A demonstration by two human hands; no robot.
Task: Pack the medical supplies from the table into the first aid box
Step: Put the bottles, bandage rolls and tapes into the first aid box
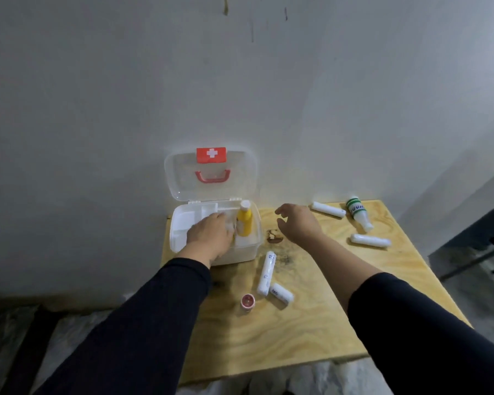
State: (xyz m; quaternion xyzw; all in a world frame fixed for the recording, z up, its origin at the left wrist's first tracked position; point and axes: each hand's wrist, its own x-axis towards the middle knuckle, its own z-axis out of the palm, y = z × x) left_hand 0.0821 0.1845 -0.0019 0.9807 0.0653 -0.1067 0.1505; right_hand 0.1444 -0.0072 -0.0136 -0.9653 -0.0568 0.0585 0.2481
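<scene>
1. The left hand [211, 233] is reaching into the first aid box [248, 253], palm down over something pale beside the yellow bottle [244, 222]; whether its grip is closing on that item or letting it go cannot be told.
2. The right hand [297, 223] is hovering over the tabletop [311, 323], grip open and empty, fingers loosely spread.
3. The box is sitting at the tabletop's far left corner, clear lid [211, 173] standing open against the wall.
4. Four white rolls, [265, 273], [281, 292], [327, 209] and [370, 240], a green-banded bottle [359, 213] and a small red-rimmed cap [247, 301] are lying unpacked.
5. Judgement: the item is best laid flat, clear of the upright bottle so it is not toppling; the right hand is well placed for the far rolls.
</scene>
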